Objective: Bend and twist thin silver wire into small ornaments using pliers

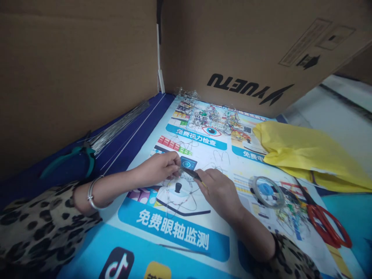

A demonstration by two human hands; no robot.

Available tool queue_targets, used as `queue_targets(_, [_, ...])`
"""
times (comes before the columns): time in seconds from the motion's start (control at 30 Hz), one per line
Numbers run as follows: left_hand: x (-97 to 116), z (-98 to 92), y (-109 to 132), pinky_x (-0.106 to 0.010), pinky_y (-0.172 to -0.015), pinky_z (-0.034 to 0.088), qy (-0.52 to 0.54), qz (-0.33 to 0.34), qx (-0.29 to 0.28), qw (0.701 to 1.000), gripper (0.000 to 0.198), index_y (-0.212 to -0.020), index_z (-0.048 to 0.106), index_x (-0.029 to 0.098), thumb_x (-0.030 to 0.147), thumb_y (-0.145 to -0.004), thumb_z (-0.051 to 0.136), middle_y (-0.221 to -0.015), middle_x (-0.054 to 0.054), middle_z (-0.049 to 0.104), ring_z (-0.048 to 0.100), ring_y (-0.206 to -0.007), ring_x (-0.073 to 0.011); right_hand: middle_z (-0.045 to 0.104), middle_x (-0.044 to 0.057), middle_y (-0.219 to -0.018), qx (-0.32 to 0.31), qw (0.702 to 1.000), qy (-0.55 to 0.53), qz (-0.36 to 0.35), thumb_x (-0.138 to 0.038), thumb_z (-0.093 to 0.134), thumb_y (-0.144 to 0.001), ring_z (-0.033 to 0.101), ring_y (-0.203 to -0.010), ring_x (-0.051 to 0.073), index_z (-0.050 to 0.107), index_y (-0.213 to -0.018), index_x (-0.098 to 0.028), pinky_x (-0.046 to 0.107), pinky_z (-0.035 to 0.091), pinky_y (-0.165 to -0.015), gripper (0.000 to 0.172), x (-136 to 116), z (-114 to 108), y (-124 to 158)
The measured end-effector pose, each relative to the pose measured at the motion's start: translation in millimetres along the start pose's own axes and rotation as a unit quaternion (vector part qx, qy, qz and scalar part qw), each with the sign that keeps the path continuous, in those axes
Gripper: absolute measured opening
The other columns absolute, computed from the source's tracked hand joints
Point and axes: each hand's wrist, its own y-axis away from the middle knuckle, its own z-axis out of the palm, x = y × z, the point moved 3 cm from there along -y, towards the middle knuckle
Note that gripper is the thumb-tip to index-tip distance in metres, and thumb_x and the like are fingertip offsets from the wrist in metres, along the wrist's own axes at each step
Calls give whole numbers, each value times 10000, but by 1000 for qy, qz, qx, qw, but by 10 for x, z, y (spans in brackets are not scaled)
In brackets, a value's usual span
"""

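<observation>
My left hand [159, 167] is closed in a pinch at the end of a thin bent wire piece [190, 193], which loops down over the printed sheet. Wrapped round the yellow handle of slim dark-jawed pliers [190, 173] is my right hand [221, 192]. The plier tips meet the wire right beside my left fingertips; the exact contact point is too small to make out. Small beads seem to sit along the wire loop. A separate bent wire [222, 157] lies just beyond my right hand.
Straight wires [116, 126] and teal-handled pliers [92, 159] lie at left. Tangled beaded wire pieces [229, 120] are at the back. A tape roll [267, 192], red-handled scissors [328, 224] and yellow cloth-like material [305, 155] lie at right. Cardboard [232, 46] walls the far side.
</observation>
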Motion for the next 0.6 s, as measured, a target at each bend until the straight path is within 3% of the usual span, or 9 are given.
queue_targets(0.6, [42, -4, 3, -213, -576, 431, -16, 2, 5, 1000, 52, -814, 487, 191, 187, -822, 436, -666, 32, 637, 587, -592, -111, 606, 43, -787, -6, 1000, -3, -21, -322, 458, -895, 539, -749, 161, 602, -1020, -180, 264, 388, -649, 238, -10, -15, 2])
